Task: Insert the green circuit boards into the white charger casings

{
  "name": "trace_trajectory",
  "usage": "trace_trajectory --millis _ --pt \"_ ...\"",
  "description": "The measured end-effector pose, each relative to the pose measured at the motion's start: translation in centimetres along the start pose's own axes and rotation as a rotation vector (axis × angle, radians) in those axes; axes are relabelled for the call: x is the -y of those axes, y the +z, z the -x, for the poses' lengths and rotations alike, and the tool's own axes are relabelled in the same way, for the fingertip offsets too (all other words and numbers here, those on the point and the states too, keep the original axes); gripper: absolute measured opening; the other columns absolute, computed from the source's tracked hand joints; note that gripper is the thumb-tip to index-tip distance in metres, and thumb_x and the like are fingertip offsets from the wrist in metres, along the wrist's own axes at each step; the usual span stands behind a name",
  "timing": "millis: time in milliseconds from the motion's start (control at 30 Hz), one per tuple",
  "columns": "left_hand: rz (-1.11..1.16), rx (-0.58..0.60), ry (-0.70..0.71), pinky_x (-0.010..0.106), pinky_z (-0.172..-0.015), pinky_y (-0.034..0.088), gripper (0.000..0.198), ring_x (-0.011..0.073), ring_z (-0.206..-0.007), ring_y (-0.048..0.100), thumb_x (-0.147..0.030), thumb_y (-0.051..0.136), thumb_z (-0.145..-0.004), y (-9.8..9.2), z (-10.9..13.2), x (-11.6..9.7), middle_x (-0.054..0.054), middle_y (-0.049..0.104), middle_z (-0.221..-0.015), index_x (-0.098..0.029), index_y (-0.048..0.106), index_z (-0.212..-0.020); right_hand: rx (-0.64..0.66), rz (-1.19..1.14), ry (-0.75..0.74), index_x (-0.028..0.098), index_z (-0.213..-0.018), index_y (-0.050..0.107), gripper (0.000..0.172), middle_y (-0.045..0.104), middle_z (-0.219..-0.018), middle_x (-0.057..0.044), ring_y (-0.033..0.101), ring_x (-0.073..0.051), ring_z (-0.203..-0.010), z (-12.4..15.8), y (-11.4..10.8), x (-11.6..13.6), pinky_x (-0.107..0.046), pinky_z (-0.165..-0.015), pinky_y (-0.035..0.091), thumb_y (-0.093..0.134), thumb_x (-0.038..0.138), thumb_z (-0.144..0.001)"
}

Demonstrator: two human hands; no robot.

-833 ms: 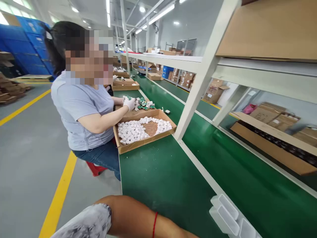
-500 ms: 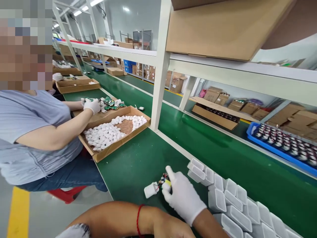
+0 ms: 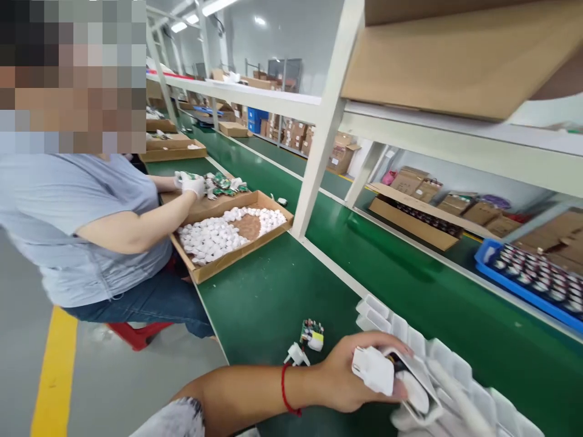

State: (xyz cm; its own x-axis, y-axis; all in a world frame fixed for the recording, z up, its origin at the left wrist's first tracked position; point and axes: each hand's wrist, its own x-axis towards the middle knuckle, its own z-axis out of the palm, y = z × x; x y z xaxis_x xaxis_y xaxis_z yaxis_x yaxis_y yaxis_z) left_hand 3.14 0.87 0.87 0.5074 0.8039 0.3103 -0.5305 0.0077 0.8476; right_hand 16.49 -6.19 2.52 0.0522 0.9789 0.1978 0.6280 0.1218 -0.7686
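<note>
My bare left hand (image 3: 339, 376), with a red string on the wrist, grips an open white plastic case (image 3: 426, 397). A white plug piece (image 3: 374, 370) hangs out at the case's near end, with dark parts and a bit of yellow inside. My gloved right hand (image 3: 449, 406), partly blurred, closes round the case's lower right side, its thumb apparently at the opening. Left of my hands, on the green bench, lies a small circuit board (image 3: 312, 334) with a yellow-wrapped component. A white plug piece (image 3: 297, 354) lies against it, partly behind my forearm.
Several translucent white cases (image 3: 439, 352) stand in rows at the right. A cardboard tray (image 3: 246, 249) of small white parts lies to the left, beside a co-worker (image 3: 113, 230) in white gloves. A shelf post (image 3: 321, 139) rises from the bench; a blue tray (image 3: 523, 291) stands beyond.
My right hand has let go of the circuit board and moved right to the case. My left hand has come up into view with the case and plug piece. The view has shifted left.
</note>
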Motion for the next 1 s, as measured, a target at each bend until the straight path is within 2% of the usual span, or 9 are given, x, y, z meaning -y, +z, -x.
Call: trace_trajectory --millis 67,133,200,300,400,533,767,867,1000 --pt "-0.008 -0.047 0.027 0.039 -0.094 0.051 0.063 0.0279 -0.105 0.062 -0.061 0.085 -0.061 0.6 0.0 0.8 0.012 0.068 -0.105 -0.019 0.068 -0.106 -0.031 -0.030 0.086 0.048 -0.142 0.050 0.065 0.070 -0.113 -0.007 0.069 -0.038 -0.097 1.3 -1.5 -0.3 -0.048 -0.058 0.063 0.069 0.062 -0.081" --pt "-0.006 -0.058 -0.013 0.038 -0.091 0.052 0.057 0.0256 -0.101 0.063 -0.057 0.081 -0.068 0.9 0.2 1.4 0.012 0.067 -0.108 -0.020 0.065 -0.109 -0.057 -0.090 0.157 0.040 -0.146 0.048 0.065 0.065 -0.127 -0.006 0.066 -0.036 -0.111 2.0 -2.2 -0.5 -0.048 -0.079 0.065 0.061 0.064 -0.087" --pt "-0.046 -0.057 -0.073 0.036 -0.087 0.053 0.051 0.0231 -0.098 0.062 -0.053 0.077 -0.075 0.7 0.3 1.8 0.012 0.066 -0.111 -0.020 0.063 -0.111 -0.039 -0.228 0.199 0.030 -0.149 0.046 0.066 0.058 -0.139 -0.007 0.057 -0.032 -0.126 2.0 -2.2 -0.8 -0.047 -0.098 0.058 0.054 0.064 -0.093" --pt "-0.103 -0.010 -0.098 0.032 -0.084 0.052 0.048 0.0204 -0.095 0.061 -0.050 0.074 -0.079 0.2 0.5 2.5 0.011 0.063 -0.114 -0.020 0.061 -0.114 -0.014 -0.408 0.192 0.022 -0.147 0.046 0.064 0.052 -0.145 -0.011 0.049 -0.028 -0.135 1.4 -1.2 -1.4 -0.046 -0.111 0.047 0.055 0.059 -0.096" --pt "-0.129 0.048 -0.101 0.030 -0.080 0.051 0.046 0.0180 -0.089 0.061 -0.046 0.072 -0.083 -0.3 0.8 2.9 0.011 0.061 -0.115 -0.021 0.058 -0.118 -0.070 -0.413 0.174 0.021 -0.143 0.049 0.057 0.054 -0.142 -0.011 0.053 -0.027 -0.131 1.3 -0.5 -2.1 -0.044 -0.110 0.048 0.057 0.052 -0.096" --pt "-0.244 0.105 -0.099 0.027 -0.074 0.049 0.040 0.0153 -0.080 0.060 -0.040 0.071 -0.085 -0.8 0.9 2.7 0.009 0.064 -0.107 -0.022 0.059 -0.119 -0.092 -0.352 0.173 0.020 -0.141 0.052 0.053 0.060 -0.136 -0.012 0.060 -0.029 -0.123 1.6 -0.3 -2.6 -0.047 -0.107 0.051 0.056 0.049 -0.097" --pt "-0.302 0.147 0.071 0.030 -0.084 0.053 0.038 0.0193 -0.095 0.065 -0.027 0.068 -0.088 -1.5 1.0 2.9 0.011 0.067 -0.113 -0.021 0.060 -0.124 -0.064 -0.379 0.221 0.021 -0.136 0.055 0.048 0.063 -0.131 -0.011 0.062 -0.029 -0.118 1.4 0.1 -2.7 -0.050 -0.109 0.048 0.056 0.048 -0.097" --pt "-0.326 0.136 -0.035 0.034 -0.095 0.053 0.042 0.0233 -0.107 0.067 -0.030 0.067 -0.089 -1.6 0.6 3.0 0.014 0.068 -0.122 -0.019 0.061 -0.129 -0.047 -0.456 0.300 0.020 -0.136 0.056 0.053 0.062 -0.133 -0.011 0.061 -0.030 -0.119 0.8 0.1 -2.7 -0.049 -0.107 0.049 0.058 0.054 -0.095" --pt "-0.330 0.122 -0.209 0.040 -0.109 0.048 0.057 0.0292 -0.126 0.060 -0.042 0.069 -0.087 -2.0 -0.1 2.7 0.014 0.060 -0.140 -0.019 0.057 -0.138 0.082 -0.655 0.451 0.020 -0.150 0.041 0.069 0.055 -0.141 -0.011 0.061 -0.029 -0.119 0.2 -1.0 -1.9 -0.042 -0.098 0.055 0.057 0.059 -0.095"
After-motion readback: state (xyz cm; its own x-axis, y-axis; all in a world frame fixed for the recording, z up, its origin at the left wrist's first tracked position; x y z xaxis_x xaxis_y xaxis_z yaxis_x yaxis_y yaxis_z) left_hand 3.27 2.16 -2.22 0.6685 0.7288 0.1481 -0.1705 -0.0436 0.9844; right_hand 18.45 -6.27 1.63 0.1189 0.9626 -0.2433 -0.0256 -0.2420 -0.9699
